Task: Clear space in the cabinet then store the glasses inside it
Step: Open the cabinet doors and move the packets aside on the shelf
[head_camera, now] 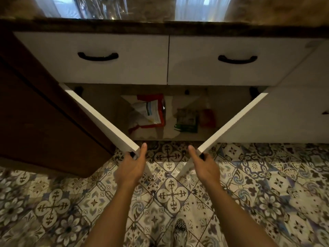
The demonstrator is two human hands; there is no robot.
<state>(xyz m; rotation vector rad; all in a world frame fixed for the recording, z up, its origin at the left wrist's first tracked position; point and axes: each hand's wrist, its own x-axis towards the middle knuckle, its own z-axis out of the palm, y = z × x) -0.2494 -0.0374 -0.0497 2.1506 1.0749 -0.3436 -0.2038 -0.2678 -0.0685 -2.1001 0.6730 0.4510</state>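
Cabinet [106, 107] wide open: L hand [131, 166] grip curled on L door [99, 118] edge, R hand [203, 166] likewise on R door [231, 122]; packets [151, 111] inside.

Both bare forearms are extended from the 6 o'clock edge, the left forearm [114, 211] slanted toward 1 o'clock and the right forearm [233, 209] toward 11 o'clock, so that the hands are seen near each other but apart. The left hand [131, 168] is wrapped round the left door handle [132, 154], its thumb laid straight toward 1 o'clock. The right hand [204, 168] is likewise wrapped round the right door handle [202, 155], thumb pointed toward 11 o'clock. The backs of both hands are turned to the camera.
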